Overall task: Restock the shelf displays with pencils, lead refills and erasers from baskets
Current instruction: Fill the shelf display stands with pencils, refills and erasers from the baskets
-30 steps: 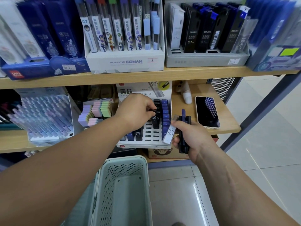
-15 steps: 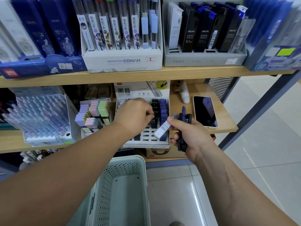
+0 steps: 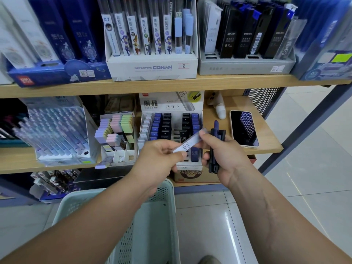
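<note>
The pale HB lead refill case (image 3: pixel 188 142) is held slantwise before the display box (image 3: pixel 162 106), long axis running lower left to upper right. Its lower end is pinched by the left hand (image 3: pixel 158 157), its upper end by the right hand (image 3: pixel 226 155), whose grip is clamped round dark refill cases (image 3: pixel 219 135).

I see wooden shelves (image 3: pixel 171 83) spanning nine to two o'clock, a blue-grey metal upright (image 3: pixel 304 130) slanting at three, a perforated panel (image 3: pixel 263 100) at two, and glossy pale floor tiles (image 3: pixel 308 187) at five, streaked with light.
</note>
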`<action>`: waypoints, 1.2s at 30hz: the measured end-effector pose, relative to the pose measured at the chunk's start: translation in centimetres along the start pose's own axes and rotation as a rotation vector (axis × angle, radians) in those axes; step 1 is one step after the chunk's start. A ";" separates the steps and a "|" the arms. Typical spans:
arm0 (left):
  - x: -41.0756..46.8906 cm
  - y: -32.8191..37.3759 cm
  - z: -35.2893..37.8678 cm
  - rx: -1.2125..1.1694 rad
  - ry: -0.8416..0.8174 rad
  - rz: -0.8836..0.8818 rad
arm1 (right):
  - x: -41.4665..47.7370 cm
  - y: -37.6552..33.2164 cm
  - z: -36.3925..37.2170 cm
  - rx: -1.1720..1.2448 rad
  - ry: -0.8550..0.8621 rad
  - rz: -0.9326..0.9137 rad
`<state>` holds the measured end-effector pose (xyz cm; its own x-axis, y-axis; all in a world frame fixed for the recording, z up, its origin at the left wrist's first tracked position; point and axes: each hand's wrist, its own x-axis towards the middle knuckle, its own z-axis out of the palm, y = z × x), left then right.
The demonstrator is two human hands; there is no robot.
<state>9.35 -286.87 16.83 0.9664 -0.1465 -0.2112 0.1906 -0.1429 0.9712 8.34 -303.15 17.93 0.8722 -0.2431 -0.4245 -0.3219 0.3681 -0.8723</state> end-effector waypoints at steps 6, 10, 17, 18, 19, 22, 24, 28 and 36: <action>0.2 0.6 -1.5 -0.006 0.095 0.030 | 0.2 0.0 -0.4 -0.019 0.051 -0.008; 0.9 1.4 -2.5 0.018 0.194 0.132 | 0.2 0.5 -0.4 -0.118 0.060 -0.075; 2.5 1.3 -3.7 0.608 0.154 0.431 | 0.5 1.5 -0.1 -0.209 0.102 -0.098; 2.7 1.4 -3.6 0.685 0.137 0.473 | 0.5 1.6 0.0 -0.209 0.110 -0.099; 3.1 1.4 -3.4 0.736 0.118 0.507 | 0.5 1.5 0.0 -0.208 0.115 -0.100; 4.0 1.6 -2.8 0.785 0.084 0.545 | 0.6 1.3 -0.1 -0.211 0.124 -0.098; 4.3 1.9 -2.4 0.800 0.101 0.548 | 0.6 1.1 -0.3 -0.210 0.128 -0.094; 4.6 2.3 -2.3 0.816 0.138 0.556 | 0.5 0.9 -0.8 -0.206 0.119 -0.085; 5.4 3.7 -3.5 0.846 0.291 0.607 | 0.7 1.3 -0.9 -0.211 0.117 -0.093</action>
<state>15.85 -284.75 19.71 0.8844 -0.1985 0.4223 -0.4071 -0.7706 0.4903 8.23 -303.60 16.27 0.8572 -0.3734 -0.3547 -0.3226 0.1474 -0.9350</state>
